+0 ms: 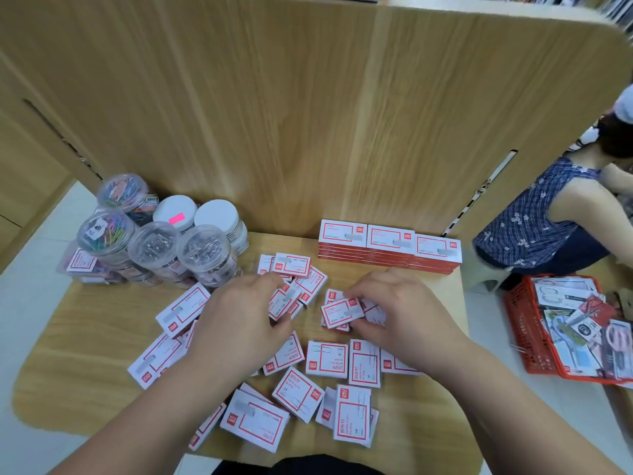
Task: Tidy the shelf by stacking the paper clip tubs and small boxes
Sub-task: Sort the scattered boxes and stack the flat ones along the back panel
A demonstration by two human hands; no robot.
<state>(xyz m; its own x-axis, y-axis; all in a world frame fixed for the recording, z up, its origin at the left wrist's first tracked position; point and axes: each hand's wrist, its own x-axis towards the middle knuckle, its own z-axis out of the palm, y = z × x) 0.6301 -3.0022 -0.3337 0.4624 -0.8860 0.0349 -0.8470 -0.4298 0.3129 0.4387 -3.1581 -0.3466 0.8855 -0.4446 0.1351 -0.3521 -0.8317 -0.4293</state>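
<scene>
Several small white-and-red boxes [327, 358] lie scattered over the wooden shelf [85, 371]. My left hand [239, 320] is closed around a small box [282, 303] in the middle of the pile. To its right, my right hand [397, 310] grips another small box [340, 313] with thumb and fingers. Three neat stacks of boxes [388, 248] stand in a row against the back panel. Clear paper clip tubs [154, 245] are stacked at the back left, some with coloured clips, some with silver ones.
A tall wooden back panel [308, 114] closes off the shelf behind. A red basket [565, 327] full of packaged stationery sits on the floor at right. Another person [555, 214] crouches at the far right beside a small stool [486, 279].
</scene>
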